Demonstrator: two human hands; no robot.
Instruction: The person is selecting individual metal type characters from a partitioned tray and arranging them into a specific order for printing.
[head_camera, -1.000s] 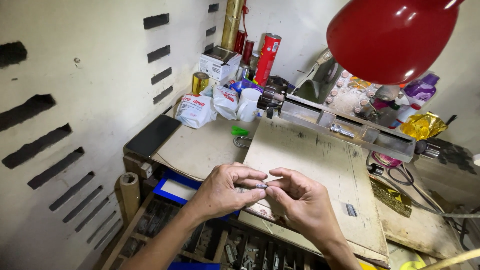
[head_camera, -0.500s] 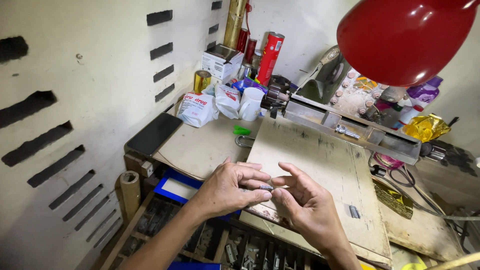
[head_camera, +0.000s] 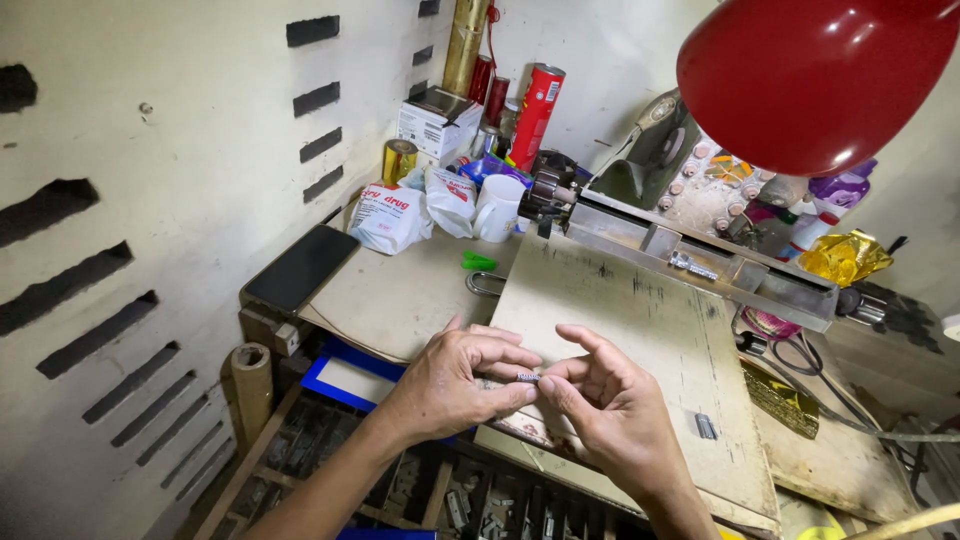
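My left hand (head_camera: 455, 385) and my right hand (head_camera: 605, 400) meet over the near edge of a pale wooden board (head_camera: 640, 320). Between their fingertips they pinch a small metal piece (head_camera: 528, 377), short and silvery. Both thumbs and forefingers close on it from either side. A second small grey metal block (head_camera: 706, 426) lies on the board to the right of my right hand.
A red lamp shade (head_camera: 815, 75) hangs at upper right. A metal rail fixture (head_camera: 700, 262) borders the board's far edge. A black phone (head_camera: 302, 266), white mug (head_camera: 497, 207), bags, red can (head_camera: 536, 102) and boxes crowd the back. Trays of small metal parts (head_camera: 480, 505) sit below.
The view has shifted slightly. My hands stay together over the board's near edge, fingers adjusting on the small metal piece.
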